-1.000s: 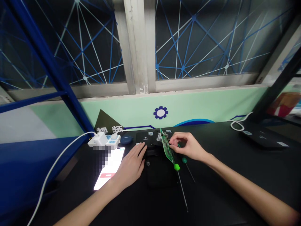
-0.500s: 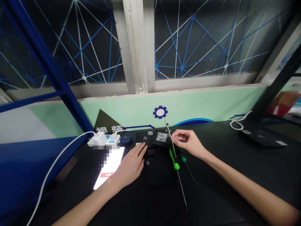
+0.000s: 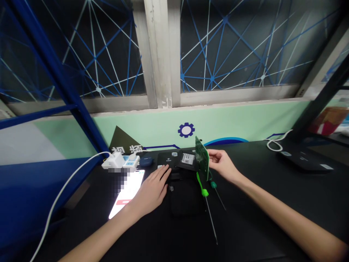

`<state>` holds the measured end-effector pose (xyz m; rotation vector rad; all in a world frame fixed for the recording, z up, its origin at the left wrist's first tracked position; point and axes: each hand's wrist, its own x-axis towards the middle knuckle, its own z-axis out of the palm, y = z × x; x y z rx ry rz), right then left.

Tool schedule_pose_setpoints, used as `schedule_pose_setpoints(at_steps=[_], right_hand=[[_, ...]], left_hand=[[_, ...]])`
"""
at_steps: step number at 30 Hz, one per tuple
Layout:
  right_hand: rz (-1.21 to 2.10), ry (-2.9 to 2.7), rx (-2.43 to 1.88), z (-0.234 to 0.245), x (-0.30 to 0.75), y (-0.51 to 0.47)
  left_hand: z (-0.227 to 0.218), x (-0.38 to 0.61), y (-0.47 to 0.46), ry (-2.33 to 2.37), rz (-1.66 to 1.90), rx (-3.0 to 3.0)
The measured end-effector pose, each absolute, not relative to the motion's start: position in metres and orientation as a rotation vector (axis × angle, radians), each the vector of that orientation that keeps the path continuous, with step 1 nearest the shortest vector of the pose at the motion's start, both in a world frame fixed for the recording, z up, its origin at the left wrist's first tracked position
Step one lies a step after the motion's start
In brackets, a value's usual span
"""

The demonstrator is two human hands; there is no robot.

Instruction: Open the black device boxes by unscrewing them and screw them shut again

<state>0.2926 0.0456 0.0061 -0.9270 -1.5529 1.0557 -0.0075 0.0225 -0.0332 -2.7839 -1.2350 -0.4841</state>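
Note:
My right hand (image 3: 222, 164) grips the edge of a green circuit board (image 3: 202, 158), held upright above the table with one face turned to the left. Resting flat with fingers stretched out, my left hand (image 3: 155, 185) lies by the left edge of a black open casing (image 3: 187, 198). Behind it sit a black box (image 3: 166, 158) and a black square part with a white label (image 3: 187, 159). Below the board lie a bright green screwdriver (image 3: 205, 193) and a dark green screwdriver (image 3: 214, 185), shafts toward me.
A lit phone (image 3: 128, 193) lies left of my left forearm. Behind it are a white power strip (image 3: 128, 162) with plugs and a small dark blue case (image 3: 146, 161). Another black box (image 3: 305, 160) and a white cable (image 3: 274, 145) lie at the right, against the wall side.
My right hand has turned the circuit board from nearly edge-on so its face shows, and has shifted slightly right. The left hand has stayed in place.

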Motion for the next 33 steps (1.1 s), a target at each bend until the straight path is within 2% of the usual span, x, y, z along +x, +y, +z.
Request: schedule_pose_setpoints(at_steps=[23, 33], right_hand=[[1.137, -1.733, -0.946, 0.008, 0.282, 0.037], [0.936, -2.067, -1.029, -0.003, 0.274, 0.030]], left_hand=[[-0.036, -0.006, 0.025, -1.309, -0.585, -2.768], [-0.034, -0.005, 0.022, -1.352, -0.563, -2.781]])
